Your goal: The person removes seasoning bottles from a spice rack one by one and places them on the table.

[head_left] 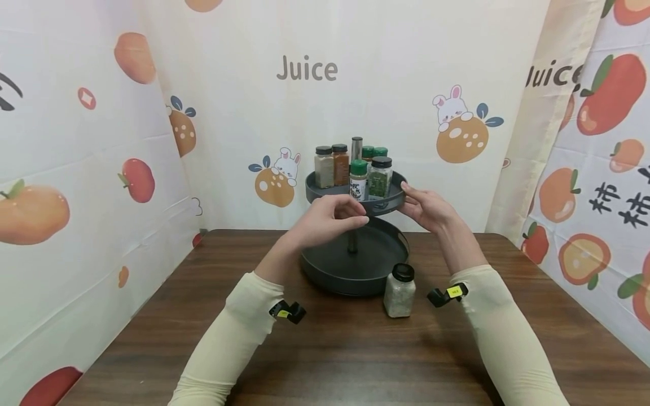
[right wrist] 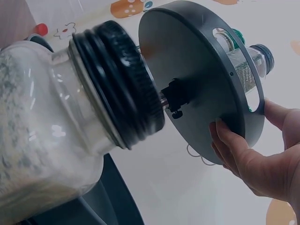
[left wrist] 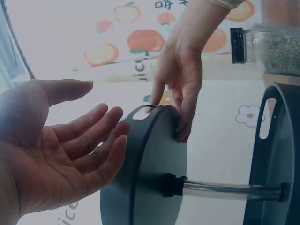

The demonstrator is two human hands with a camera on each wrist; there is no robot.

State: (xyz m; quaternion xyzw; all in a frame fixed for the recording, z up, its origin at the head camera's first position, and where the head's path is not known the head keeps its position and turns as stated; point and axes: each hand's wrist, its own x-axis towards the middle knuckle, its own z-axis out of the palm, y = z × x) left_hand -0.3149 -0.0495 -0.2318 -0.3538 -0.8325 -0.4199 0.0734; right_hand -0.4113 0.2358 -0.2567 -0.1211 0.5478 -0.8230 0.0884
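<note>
A dark grey two-tier turntable rack stands on the table. My right hand [head_left: 430, 211] holds the rim of its upper tray [head_left: 388, 206] at the right side, thumb at the edge and fingers underneath. In front of that tray, my left hand [head_left: 329, 221] hovers with relaxed, slightly bent fingers; the left wrist view shows nothing in its palm. Several spice jars stand on the upper tray, among them a green-capped shaker [head_left: 358, 181] and a black-capped jar of green herbs [head_left: 380, 181]. The lower tray [head_left: 350, 283] shows a bare floor where visible.
A black-capped glass jar [head_left: 399, 296] of pale flakes stands on the wooden table [head_left: 335, 349], just in front of the lower tray's right side. A metal post [head_left: 357, 148] rises through the upper tray. Printed curtains [head_left: 244, 113] hang behind and at both sides.
</note>
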